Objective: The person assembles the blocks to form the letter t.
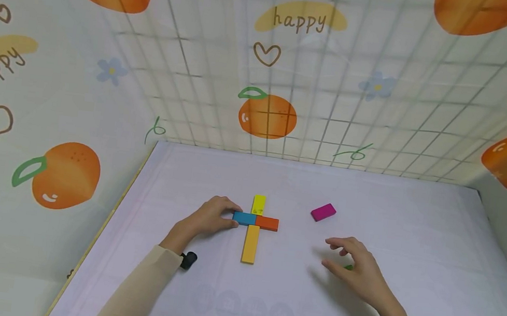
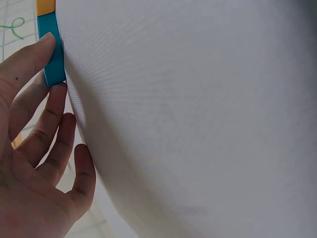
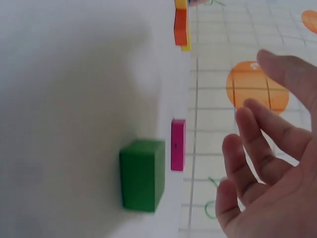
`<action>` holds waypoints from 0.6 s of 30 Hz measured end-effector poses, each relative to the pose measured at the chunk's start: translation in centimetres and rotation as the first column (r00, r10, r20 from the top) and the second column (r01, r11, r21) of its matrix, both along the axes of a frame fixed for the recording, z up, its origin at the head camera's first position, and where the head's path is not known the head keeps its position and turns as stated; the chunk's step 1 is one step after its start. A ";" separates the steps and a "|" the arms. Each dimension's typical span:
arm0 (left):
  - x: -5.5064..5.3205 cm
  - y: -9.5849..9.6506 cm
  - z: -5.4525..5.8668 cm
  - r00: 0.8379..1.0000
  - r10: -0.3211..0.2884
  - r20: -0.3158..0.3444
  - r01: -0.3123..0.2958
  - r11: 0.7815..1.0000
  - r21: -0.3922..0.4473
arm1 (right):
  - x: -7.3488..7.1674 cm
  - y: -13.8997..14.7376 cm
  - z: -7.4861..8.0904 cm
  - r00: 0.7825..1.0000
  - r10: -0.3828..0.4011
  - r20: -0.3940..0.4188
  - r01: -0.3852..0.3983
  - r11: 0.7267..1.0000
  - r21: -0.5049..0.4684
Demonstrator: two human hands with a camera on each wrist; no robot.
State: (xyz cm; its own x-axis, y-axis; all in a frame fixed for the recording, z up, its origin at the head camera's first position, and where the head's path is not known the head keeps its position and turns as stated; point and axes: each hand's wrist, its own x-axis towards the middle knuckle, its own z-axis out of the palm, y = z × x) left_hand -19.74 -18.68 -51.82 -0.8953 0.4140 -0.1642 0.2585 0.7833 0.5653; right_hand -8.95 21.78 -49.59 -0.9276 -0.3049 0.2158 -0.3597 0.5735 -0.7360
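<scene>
Pale walls (image 1: 116, 163) printed with oranges (image 1: 267, 117), blue flowers (image 1: 377, 86), brown hearts (image 1: 267, 55) and "happy" lettering (image 1: 299, 21) flank a white tabletop (image 1: 414, 233), with thin dark grid lines (image 1: 323, 140) crossing the back.

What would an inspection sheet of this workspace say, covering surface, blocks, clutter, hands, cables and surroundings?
Surface: white tabletop, with faint rings on its near part.
Blocks: blue block and red-orange block end to end, yellow block beyond and amber block on the near side, forming a cross; magenta block and green block lie apart, to the right.
Clutter: nothing seen.
Left hand: pinches the blue block's outer end.
Right hand: holds nothing, fingers loosely bent, partly hiding the green block in the head view.
Cables: nothing seen.
Surroundings: backdrop printed with oranges, hearts and "happy".
</scene>
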 end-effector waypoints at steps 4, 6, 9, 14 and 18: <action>0.0 0.0 0.0 1.000 0.001 0.000 -0.001 1.000 0.001 | 0.3 1.1 -0.1 1.000 0.004 0.014 -0.004 1.000 0.015; 0.0 0.0 0.1 1.000 0.001 -0.001 -0.001 1.000 0.003 | 0.4 1.6 -0.2 1.000 0.012 0.017 -0.012 1.000 0.020; 0.0 0.0 0.1 1.000 -0.001 -0.003 0.001 1.000 0.000 | 0.7 2.6 -0.5 0.999 0.016 0.041 -0.017 1.000 0.025; 0.1 0.1 0.3 1.000 0.001 0.002 -0.001 1.000 -0.003 | 1.2 4.0 -0.8 0.995 0.028 0.097 -0.033 0.998 0.051; 0.1 0.1 0.3 1.000 0.000 0.002 0.000 1.000 0.003 | 1.5 4.8 -1.0 0.991 0.045 0.129 -0.057 0.994 0.090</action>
State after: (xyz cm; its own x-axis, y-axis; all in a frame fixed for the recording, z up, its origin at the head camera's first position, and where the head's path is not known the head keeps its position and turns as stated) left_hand -19.61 -18.57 -51.50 -0.8949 0.4146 -0.1651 0.2573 0.7816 0.5682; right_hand -7.46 26.62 -50.55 -0.9283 -0.3659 0.0660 -0.2976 0.6247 -0.7220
